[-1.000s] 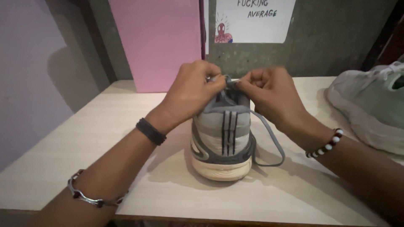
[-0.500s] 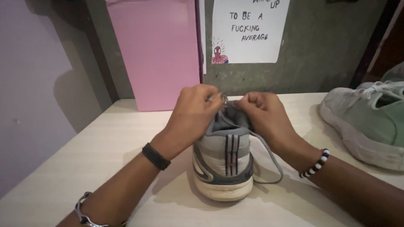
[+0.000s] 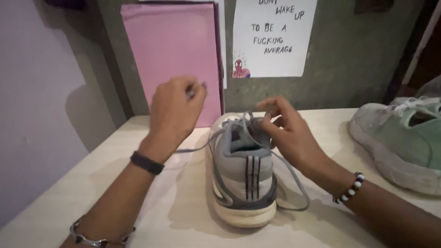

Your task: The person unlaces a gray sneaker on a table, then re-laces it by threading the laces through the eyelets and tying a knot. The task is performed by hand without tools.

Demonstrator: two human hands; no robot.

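A pale wooden tabletop [image 3: 115, 183] runs up to a grey-green wall [image 3: 353, 50], where a tall pink board [image 3: 177, 55] leans upright beside a white paper sheet [image 3: 273, 36] with handwriting and a small red cartoon figure. At the right edge of the tabletop lies a pale green shoe [image 3: 404, 142] with white laces, well apart from the hands.

In the middle stands a grey sneaker [image 3: 241, 179] — heel toward the camera, three dark stripes down the back, cream sole flat on the tabletop. Its grey lace [image 3: 294, 181] hangs in a long loop down the right side onto the tabletop, and another strand runs from the shoe's opening out to the left, toward the left hand.

The left hand [image 3: 174, 112] is raised above the tabletop, to the left of the sneaker and in front of the pink board; its fingers are curled shut, pinched together at the tips, and the strand leads up to them, though the exact grip is blurred. A dark band sits on that wrist, a metal bracelet farther down the forearm.

The right hand [image 3: 289, 135] rests at the sneaker's collar — fingers narrow, thumb and forefinger pinching the lace at the top of the opening. A beaded bracelet of white and dark beads circles that wrist
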